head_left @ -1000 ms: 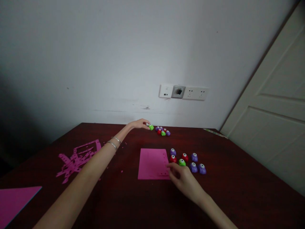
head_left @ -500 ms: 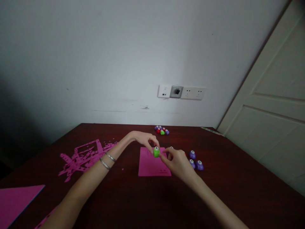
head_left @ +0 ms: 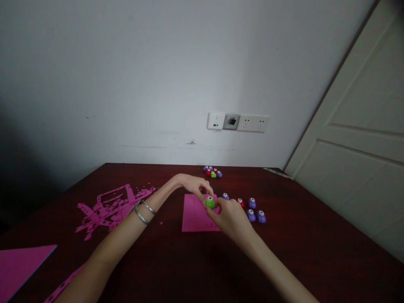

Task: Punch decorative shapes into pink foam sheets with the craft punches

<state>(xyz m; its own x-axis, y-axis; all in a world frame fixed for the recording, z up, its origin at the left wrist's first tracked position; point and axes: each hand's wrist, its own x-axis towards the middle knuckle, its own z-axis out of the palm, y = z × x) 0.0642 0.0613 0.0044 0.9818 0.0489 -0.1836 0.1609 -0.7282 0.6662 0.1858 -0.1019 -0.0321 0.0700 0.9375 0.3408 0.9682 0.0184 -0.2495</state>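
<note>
Two bare hands meet over a dark red-brown bench, where the left hand grasps a green eye-topped piece between thumb and fingers above the far right part of a pink sheet. The right hand closes its thumb and forefinger in at the piece's right side; whether it grips the piece, the sheet or both cannot be told. Fingers mask the green piece's lower body, and its contact with the paper is hard to make out. The right hand also covers the sheet's right edge and near right corner. The green piece stands roughly upright, its white-and-black eye turned up and toward the camera; its compact shape shows no clear long axis. The sheet's near edge runs left to right across the view. Beyond and beside the right hand sit purple pieces and a red piece, the latter partly hidden by that hand. A small cluster of similar pieces rests near the wall, its members overlapping. At left, the braceleted left forearm crosses a tangle of punched pink scraps, while more pink paper is cut off by the frame.
</note>
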